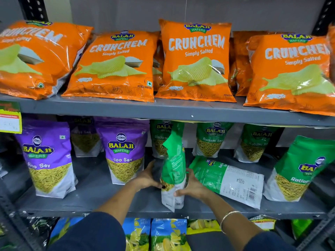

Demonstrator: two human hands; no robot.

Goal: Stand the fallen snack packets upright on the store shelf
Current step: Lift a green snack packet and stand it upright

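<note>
A green Ratlami Sev packet [173, 167] stands upright, edge-on to me, near the front of the middle shelf [101, 185]. My left hand [147, 176] presses its left side and my right hand [190, 187] grips its right side low down. Just to the right, a second green packet [228, 180] lies fallen on its side, back face up, touching my right hand. More green packets stand upright behind [211, 140] and at the right [297, 169].
Purple Aloo Sev packets [49, 158] [125, 151] stand on the left of the same shelf. Orange Crunchem bags [195, 60] fill the shelf above. Blue chip bags [168, 234] sit below. A yellow price tag [10, 120] hangs at left.
</note>
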